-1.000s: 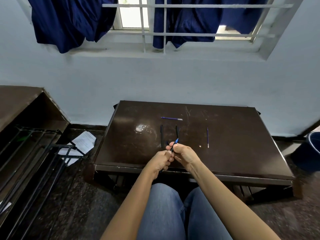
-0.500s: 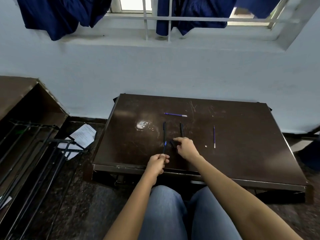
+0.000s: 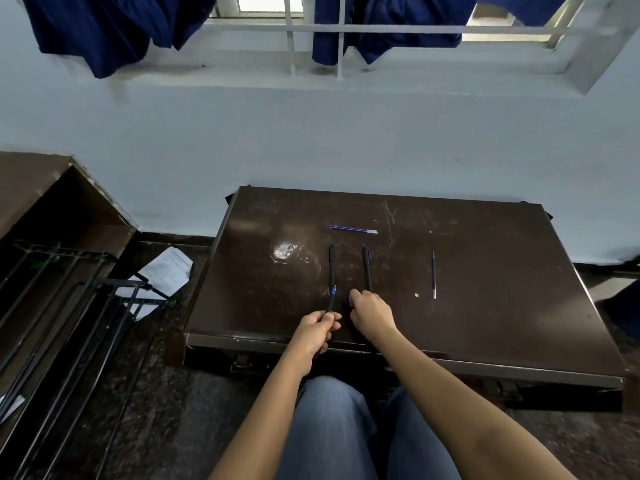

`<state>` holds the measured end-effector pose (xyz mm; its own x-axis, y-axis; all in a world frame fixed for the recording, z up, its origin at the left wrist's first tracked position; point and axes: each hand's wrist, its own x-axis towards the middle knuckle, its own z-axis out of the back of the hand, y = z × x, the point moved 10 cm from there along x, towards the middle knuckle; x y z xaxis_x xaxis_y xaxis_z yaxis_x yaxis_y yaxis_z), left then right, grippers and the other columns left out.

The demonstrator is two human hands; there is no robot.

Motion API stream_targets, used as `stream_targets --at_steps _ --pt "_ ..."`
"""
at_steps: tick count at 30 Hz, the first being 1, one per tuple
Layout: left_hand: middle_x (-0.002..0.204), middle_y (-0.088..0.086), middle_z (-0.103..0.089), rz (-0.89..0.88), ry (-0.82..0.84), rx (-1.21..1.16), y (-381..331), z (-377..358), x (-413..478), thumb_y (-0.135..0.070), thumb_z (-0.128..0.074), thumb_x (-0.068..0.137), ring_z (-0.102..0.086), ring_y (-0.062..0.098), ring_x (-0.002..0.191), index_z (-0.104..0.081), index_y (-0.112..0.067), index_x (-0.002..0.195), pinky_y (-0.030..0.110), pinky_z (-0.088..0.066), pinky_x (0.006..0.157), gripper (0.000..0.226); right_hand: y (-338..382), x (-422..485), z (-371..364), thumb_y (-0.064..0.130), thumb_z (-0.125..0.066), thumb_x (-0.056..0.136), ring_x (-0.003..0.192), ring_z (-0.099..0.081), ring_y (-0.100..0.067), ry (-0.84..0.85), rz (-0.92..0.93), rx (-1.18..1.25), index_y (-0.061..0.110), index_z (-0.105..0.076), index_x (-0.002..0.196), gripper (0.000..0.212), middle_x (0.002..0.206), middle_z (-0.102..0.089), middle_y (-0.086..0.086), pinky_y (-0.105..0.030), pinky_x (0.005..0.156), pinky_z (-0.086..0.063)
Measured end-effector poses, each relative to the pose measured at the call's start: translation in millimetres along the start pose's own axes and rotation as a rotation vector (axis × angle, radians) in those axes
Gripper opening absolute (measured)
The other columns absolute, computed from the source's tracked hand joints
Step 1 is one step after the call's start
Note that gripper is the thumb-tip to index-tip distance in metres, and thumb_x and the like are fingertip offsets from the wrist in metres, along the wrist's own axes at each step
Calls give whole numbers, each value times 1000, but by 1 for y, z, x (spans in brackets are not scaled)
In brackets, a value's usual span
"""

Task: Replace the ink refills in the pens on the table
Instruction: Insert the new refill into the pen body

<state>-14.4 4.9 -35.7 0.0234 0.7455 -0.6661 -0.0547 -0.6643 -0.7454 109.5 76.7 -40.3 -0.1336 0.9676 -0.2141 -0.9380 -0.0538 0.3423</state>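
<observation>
Dark brown and scratched, the table (image 3: 485, 323) stands against a pale blue wall, with the seated person's jeans (image 3: 332, 431) showing below its near edge. The left hand (image 3: 317, 329) hovers over the near edge, its fingers and thumb curled round a slim black pen part (image 3: 330, 301) whose blue tip points away from the person and nearly meets the near end of the left black pen (image 3: 331, 265), which lies flat on the table. Just to the right of it, the right black pen (image 3: 366, 268) lies almost parallel. The right hand (image 3: 372, 311) rests at that pen's near end with its fingers curled down onto the tabletop; whether they pinch anything cannot be told. The two hands are close together but apart. One blue ink refill (image 3: 353, 229) lies crosswise beyond the pens, its silver tip to the right, and a second refill (image 3: 433, 275) lies lengthwise well to the right, silver tip toward the person, with a small white speck (image 3: 416, 295) near it. A whitish smudge (image 3: 284, 251) marks the tabletop left of the pens. On the floor to the left lie printed papers (image 3: 169, 270) beside a black metal rack (image 3: 69, 306). Navy cloth (image 3: 104, 29) hangs from the window bars (image 3: 339, 29) above.
</observation>
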Motion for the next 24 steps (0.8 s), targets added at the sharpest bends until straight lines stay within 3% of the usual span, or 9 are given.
stream_targets --at_steps 4,7,10,16,24 --pt "84 -4 -59 -60 36 60 -11 -1 -9 -20 -42 101 -45 6 66 -64 -19 100 19 -39 57 22 -30 -7 8 7 -65 83 78 -60 -17 -42 -228 805 14 -60 115 34 84 -59 -1 -31 77 -52" --pt "84 -4 -58 -108 70 85 -18 -2 -17 -19 -41 101 -45 6 67 -64 -19 103 20 -39 60 23 -25 -15 11 -2 -60 86 84 -61 -17 76 -285 1384 14 -61 112 30 88 -60 -6 -31 79 -55" --pt "82 -4 -58 -160 103 104 -26 -6 -27 -19 -41 101 -44 6 66 -64 -19 104 19 -38 60 23 -20 -25 32 -8 -57 88 87 -61 -19 46 -276 1715 10 -61 103 23 89 -59 -8 -27 73 -57" --pt "81 -4 -57 -256 162 140 -43 -18 -47 -16 -41 101 -43 5 65 -64 -18 103 18 -37 59 23 -14 -40 62 -8 -57 88 86 -67 -22 14 -219 1963 16 -55 119 39 98 -68 -14 -27 70 -58" --pt "80 -5 -57 -354 229 223 -59 -30 -70 -19 -42 101 -43 5 66 -65 -20 103 17 -37 57 24 -7 -54 87 -13 -53 88 104 -62 -30 -91 -224 2040 9 -56 111 32 101 -64 -20 -30 72 -60"
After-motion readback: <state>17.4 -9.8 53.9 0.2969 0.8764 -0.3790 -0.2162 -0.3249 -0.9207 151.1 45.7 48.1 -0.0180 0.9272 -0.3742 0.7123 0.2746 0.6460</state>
